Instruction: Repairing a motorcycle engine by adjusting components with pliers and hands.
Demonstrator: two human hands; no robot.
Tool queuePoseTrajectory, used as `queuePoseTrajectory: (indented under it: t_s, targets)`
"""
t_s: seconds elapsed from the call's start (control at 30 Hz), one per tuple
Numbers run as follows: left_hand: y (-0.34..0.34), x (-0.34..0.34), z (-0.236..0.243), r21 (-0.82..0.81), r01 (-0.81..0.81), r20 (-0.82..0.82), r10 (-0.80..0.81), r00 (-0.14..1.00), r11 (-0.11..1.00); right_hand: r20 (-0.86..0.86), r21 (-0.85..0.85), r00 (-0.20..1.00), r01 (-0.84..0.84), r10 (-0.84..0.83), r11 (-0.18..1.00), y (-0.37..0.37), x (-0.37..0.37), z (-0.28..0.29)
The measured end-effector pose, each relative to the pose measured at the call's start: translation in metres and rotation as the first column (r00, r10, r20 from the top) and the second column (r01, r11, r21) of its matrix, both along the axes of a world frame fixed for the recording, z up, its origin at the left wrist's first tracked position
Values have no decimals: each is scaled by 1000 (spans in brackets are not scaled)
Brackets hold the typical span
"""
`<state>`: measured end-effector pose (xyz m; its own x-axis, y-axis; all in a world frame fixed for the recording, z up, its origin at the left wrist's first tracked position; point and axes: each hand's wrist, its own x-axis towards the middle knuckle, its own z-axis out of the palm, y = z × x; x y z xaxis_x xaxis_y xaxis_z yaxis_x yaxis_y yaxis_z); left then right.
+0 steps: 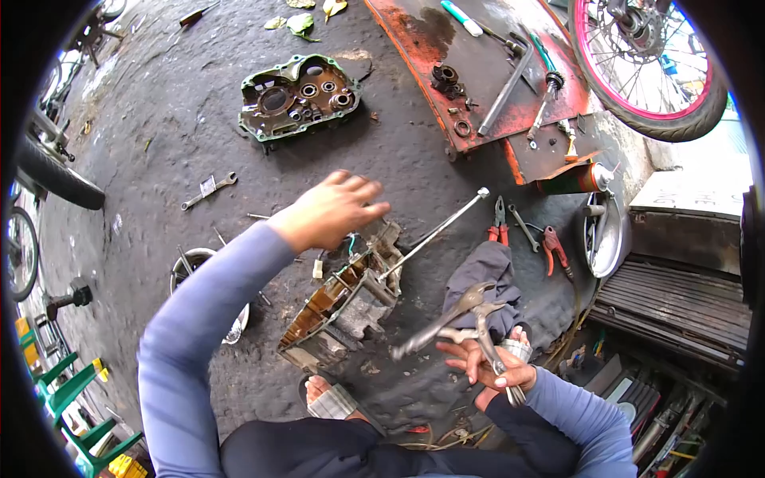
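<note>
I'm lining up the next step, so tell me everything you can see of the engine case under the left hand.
The engine case is a grimy grey cast-metal housing on the dark ground, tilted, its open brown, oily side facing lower left. A long socket wrench runs from its upper right end. The left hand hovers over its top; contact cannot be told. A sandalled foot sits just below it.

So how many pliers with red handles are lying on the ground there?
2. One pair of red-handled pliers lies just right of the long bar's tip; a second pair lies further right, near the chrome part. Others may be hidden under the cloth or clutter.
</note>
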<state>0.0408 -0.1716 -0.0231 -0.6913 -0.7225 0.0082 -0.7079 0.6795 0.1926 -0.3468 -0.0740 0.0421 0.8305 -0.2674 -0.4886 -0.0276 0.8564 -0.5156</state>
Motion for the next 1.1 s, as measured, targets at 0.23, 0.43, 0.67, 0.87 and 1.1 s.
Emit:
queuePoseTrajectory:
  t_s: [0.23,0.43,0.67,0.87,1.1]
  targets:
    - [-21,-41,-27,310,122,189,-187,964,943,-58,-486,998,7,-40,874,-50,-9,80]
    - [25,-71,35,311,-272,461,106,881,911,-366,-502,930,-159,-42,850,-81,-91,172]
    - [21,-117,25,261,-562,718,231,656,785,-111,-495,991,5,-69,869,-103,-120,127]
    - [49,-159,58,513,-596,-245,771,587,617,-392,-649,894,-436,217,623,-124,-96,31]
    - [67,-332,3,962,-14,-158,517,-841,271,-537,-704,659,-694,526,150,-126,-56,-3]
